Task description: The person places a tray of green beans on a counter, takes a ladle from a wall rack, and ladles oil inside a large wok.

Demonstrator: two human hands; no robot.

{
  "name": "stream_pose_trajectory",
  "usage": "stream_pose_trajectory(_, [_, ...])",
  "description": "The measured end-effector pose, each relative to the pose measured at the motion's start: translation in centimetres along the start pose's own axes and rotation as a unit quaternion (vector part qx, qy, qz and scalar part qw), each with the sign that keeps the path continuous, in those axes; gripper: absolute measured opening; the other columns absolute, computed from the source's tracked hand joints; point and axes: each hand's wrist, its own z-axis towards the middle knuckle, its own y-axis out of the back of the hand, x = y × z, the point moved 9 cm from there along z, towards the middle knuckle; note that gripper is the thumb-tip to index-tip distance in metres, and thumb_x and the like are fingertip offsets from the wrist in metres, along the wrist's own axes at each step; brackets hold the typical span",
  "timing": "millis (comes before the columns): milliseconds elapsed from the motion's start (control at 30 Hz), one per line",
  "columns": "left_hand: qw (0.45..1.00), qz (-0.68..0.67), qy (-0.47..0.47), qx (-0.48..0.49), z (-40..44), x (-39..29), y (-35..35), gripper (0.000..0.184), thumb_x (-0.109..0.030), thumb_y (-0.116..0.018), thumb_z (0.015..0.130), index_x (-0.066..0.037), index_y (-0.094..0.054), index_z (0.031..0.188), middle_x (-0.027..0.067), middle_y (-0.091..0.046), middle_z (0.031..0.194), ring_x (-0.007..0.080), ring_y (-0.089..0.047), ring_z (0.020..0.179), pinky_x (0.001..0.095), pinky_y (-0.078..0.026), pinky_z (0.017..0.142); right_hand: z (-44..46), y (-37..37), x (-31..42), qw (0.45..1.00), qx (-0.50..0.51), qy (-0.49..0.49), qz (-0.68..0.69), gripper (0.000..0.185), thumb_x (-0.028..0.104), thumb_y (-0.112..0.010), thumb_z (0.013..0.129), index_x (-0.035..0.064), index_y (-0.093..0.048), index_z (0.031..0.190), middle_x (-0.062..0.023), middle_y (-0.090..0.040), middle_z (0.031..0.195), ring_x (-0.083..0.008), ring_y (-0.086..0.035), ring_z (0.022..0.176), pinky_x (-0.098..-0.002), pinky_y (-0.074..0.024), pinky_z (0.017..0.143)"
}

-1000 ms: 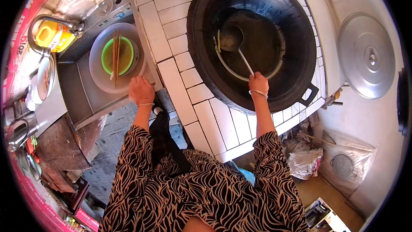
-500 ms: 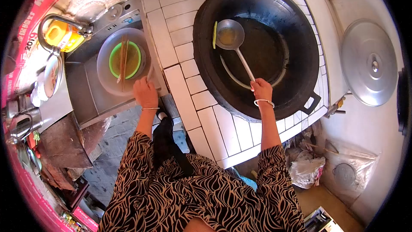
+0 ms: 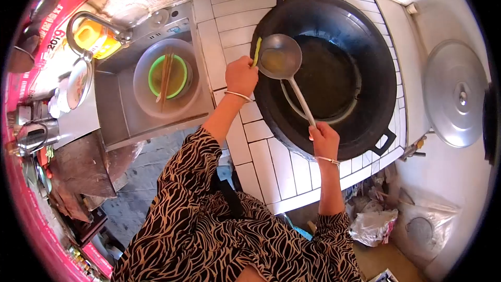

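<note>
My right hand (image 3: pixel 324 139) grips the handle of a metal ladle (image 3: pixel 293 55). A little yellowish liquid shows in its bowl, which is held over the left side of a large black wok (image 3: pixel 376 47). My left hand (image 3: pixel 241 77) is at the wok's left rim, its fingers closed on the lower end of a thin yellow-green vegetable strip (image 3: pixel 257 49). The strip stands lengthwise beside the ladle's bowl; I cannot tell whether they touch. Dark, shiny liquid (image 3: pixel 329 81) covers the wok's bottom.
White tiles (image 3: pixel 269 162) surround the wok. At left, a metal sink (image 3: pixel 112 102) holds a translucent basin (image 3: pixel 143 99), with a green-rimmed bowl (image 3: pixel 151 79) and chopsticks (image 3: pixel 166 75) in it. A faucet (image 3: pixel 75 26) arches beside a yellow bottle (image 3: pixel 96 39). A metal lid (image 3: pixel 453 94) leans at right.
My left hand has moved from the sink's edge, up and right, to the wok's rim and taken hold of the vegetable strip. My right hand keeps its grip on the ladle.
</note>
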Motion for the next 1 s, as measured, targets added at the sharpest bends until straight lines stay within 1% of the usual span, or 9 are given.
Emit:
stream_pose_trajectory(100, [0.917,-0.318,0.236,0.053,1.2,5.5,-0.9,0.021,-0.008,-0.059,0.067,0.001,-0.057,0.086,0.0102,-0.059,0.063,0.0197,-0.056,0.052,0.0304,-0.045,0.052,-0.6,-0.1,0.0,1.0,0.006,-0.004,0.028,0.014,0.011,-0.056,0.075,-0.0032,-0.058,0.075,-0.0027,-0.052,0.056,-0.0072,-0.046,0.052,-0.0225,-0.0362,0.047])
stream_pose_trajectory(200, [0.942,-0.248,0.197,0.106,5.7,6.4,0.2,0.026,-0.01,-0.059,0.067,-0.001,-0.058,0.091,0.0089,-0.06,0.066,0.0142,-0.056,0.053,0.0259,-0.046,0.052,-1.3,0.1,-0.2,0.999,0.009,-0.018,0.03,0.013,0.011,-0.056,0.075,-0.0027,-0.058,0.075,-0.0023,-0.052,0.056,-0.0062,-0.045,0.052,-0.0213,-0.036,0.048])
stream_pose_trajectory(267, [0.994,-0.076,0.072,0.021,9.8,4.6,3.0,0.027,-0.014,-0.058,0.064,-0.001,-0.061,0.087,0.0107,-0.062,0.069,0.0226,-0.06,0.062,0.0324,-0.048,0.062,-1.7,-0.1,0.1,0.999,0.012,-0.016,0.027,0.013,0.011,-0.056,0.075,-0.0025,-0.058,0.075,-0.0023,-0.052,0.056,-0.0061,-0.045,0.052,-0.0207,-0.036,0.048])
stream_pose_trajectory(333, [0.992,-0.114,0.059,-0.006,12.9,5.6,3.9,0.033,-0.017,-0.058,0.064,-0.001,-0.059,0.094,0.0127,-0.063,0.078,0.0242,-0.06,0.073,0.0328,-0.047,0.067,-2.2,-0.5,0.2,0.999,0.027,-0.02,0.03,0.012,0.01,-0.056,0.075,-0.0017,-0.058,0.075,-0.0019,-0.052,0.055,-0.006,-0.045,0.051,-0.0207,-0.0362,0.047])
stream_pose_trajectory(433, [0.984,0.077,0.02,-0.16,13.5,7.5,7.8,0.035,-0.018,-0.058,0.065,-0.004,-0.058,0.097,0.0133,-0.061,0.087,0.0269,-0.057,0.082,0.0346,-0.045,0.073,-2.7,-1.6,0.0,0.999,0.031,0.014,0.039,0.012,0.01,-0.057,0.075,-0.0014,-0.057,0.075,-0.0038,-0.051,0.054,-0.0066,-0.045,0.05,-0.0221,-0.0367,0.046])
stream_pose_trajectory(533, [0.974,-0.012,-0.022,-0.223,8.5,10.2,11.0,0.031,-0.016,-0.057,0.066,-0.003,-0.058,0.094,0.0147,-0.058,0.09,0.0287,-0.054,0.085,0.0372,-0.043,0.075,-3.1,-2.7,1.0,0.998,0.047,0.037,-0.018,0.012,0.011,-0.057,0.074,-0.0013,-0.056,0.075,-0.0063,-0.051,0.053,-0.008,-0.046,0.049,-0.0233,-0.0371,0.046])
stream_pose_trajectory(600, [0.98,0.015,0.084,-0.182,2.2,12.1,11.7,0.023,-0.013,-0.054,0.068,-0.002,-0.056,0.089,0.0141,-0.057,0.086,0.0297,-0.054,0.081,0.0386,-0.042,0.073,-3.4,-3.7,3.1,0.993,0.05,0.089,-0.051,0.012,0.012,-0.057,0.074,-0.0006,-0.056,0.075,-0.0094,-0.05,0.052,-0.0117,-0.046,0.046,-0.0262,-0.038,0.046])
stream_pose_trajectory(800, [0.981,0.155,0.036,-0.112,-10.2,14.7,8.9,0.011,-0.009,-0.052,0.07,-0.005,-0.054,0.079,0.0137,-0.053,0.079,0.0318,-0.051,0.079,0.0407,-0.042,0.069,-5.0,-9.7,8.4,0.948,0.04,0.244,-0.201,0.011,0.012,-0.056,0.074,0.0011,-0.053,0.075,-0.0157,-0.054,0.062,-0.0291,-0.055,0.056,-0.0355,-0.0423,0.049])
stream_pose_trajectory(1000, [0.982,0.171,0.063,-0.056,-12.4,13.7,6.2,0.01,-0.012,-0.05,0.073,-0.004,-0.053,0.079,0.0131,-0.054,0.08,0.0323,-0.052,0.079,0.0423,-0.043,0.066,-5.9,-14.8,12.8,0.841,-0.062,0.396,-0.363,0.008,0.013,-0.056,0.073,0.0075,-0.049,0.074,-0.0076,-0.049,0.065,-0.0244,-0.054,0.059,-0.0319,-0.045,0.049])
